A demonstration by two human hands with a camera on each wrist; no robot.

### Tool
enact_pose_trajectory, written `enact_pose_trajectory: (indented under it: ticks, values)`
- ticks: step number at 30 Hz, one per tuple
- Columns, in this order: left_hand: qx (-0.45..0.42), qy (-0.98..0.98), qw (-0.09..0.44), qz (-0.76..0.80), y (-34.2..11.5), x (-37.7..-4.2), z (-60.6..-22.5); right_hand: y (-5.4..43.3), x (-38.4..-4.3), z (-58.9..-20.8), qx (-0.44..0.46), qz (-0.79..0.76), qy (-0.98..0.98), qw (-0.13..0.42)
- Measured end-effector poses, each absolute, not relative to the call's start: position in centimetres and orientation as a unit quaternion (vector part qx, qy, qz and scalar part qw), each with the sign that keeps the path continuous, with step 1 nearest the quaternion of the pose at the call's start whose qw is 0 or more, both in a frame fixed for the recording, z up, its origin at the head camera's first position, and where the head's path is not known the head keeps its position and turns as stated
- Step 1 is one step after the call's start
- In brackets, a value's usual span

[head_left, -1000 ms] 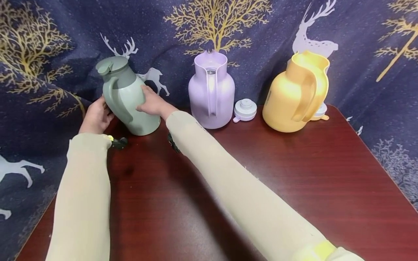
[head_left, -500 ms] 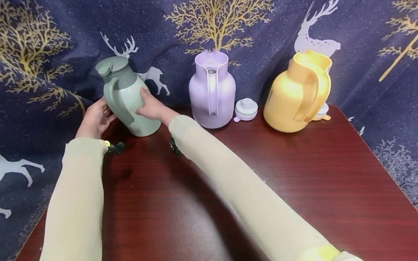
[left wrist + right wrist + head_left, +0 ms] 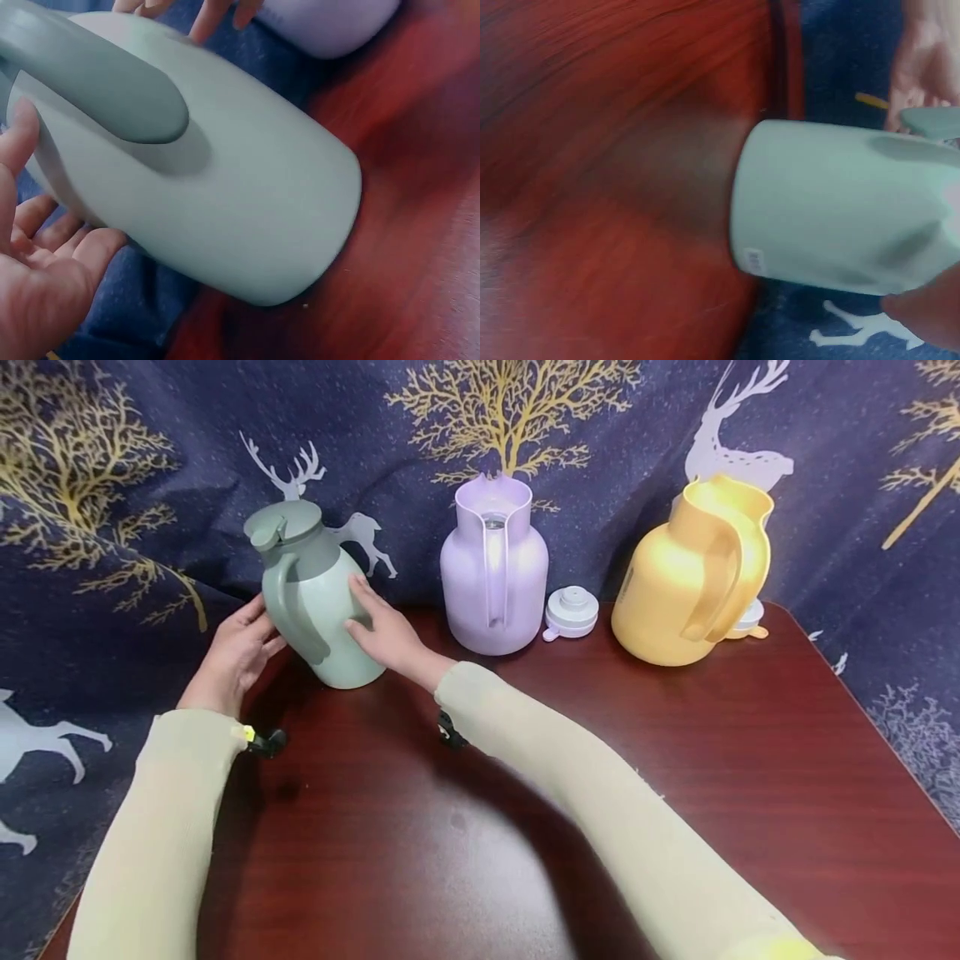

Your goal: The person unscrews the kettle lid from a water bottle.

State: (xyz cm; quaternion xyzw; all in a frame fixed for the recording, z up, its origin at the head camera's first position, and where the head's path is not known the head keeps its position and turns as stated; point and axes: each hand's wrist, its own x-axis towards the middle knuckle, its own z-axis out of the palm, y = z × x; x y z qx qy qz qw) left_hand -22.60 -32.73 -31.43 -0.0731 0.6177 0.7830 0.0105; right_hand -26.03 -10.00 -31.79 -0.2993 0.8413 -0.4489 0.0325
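Note:
A pale green thermos jug (image 3: 326, 622) with a darker green lid and neck stands at the back left of the table, its handle facing me. My left hand (image 3: 234, 658) holds its left side; in the left wrist view the thumb (image 3: 24, 131) lies by the neck and the fingers reach round the far side. On the opposite side my right hand (image 3: 392, 637) grips the body, thumb in front and the other fingers behind. A small label (image 3: 754, 261) shows low on the jug in the right wrist view.
A lilac jug (image 3: 465, 577) without its lid stands in the middle at the back, with a white stopper (image 3: 573, 610) beside it. Further right is a lidless yellow jug (image 3: 660, 593), with another stopper (image 3: 747, 620) partly behind it. Patterned dark blue cloth (image 3: 360, 427) hangs behind the table.
The green jug has shifted a little right and towards me, with both hands staying on it. The lilac and yellow jugs have kept their places on the table.

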Motion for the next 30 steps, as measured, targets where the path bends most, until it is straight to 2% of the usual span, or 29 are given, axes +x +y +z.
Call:
enact_pose_trajectory:
  ticks: [8, 19, 30]
  values:
    - [-0.073, 0.633, 0.007, 0.771, -31.4, -20.7, -31.8, -9.4, -24.6, -33.2, -0.260, -0.516, 0.817, -0.002]
    - [-0.056, 0.633, -0.016, 0.772, -30.4, -19.6, -31.8, -9.2, -24.9, -31.5, -0.215, -0.478, 0.851, 0.029]
    - [-0.061, 0.647, -0.029, 0.759, -29.7, -18.8, -31.7, -8.7, -24.6, -31.2, -0.164, -0.491, 0.855, -0.017]
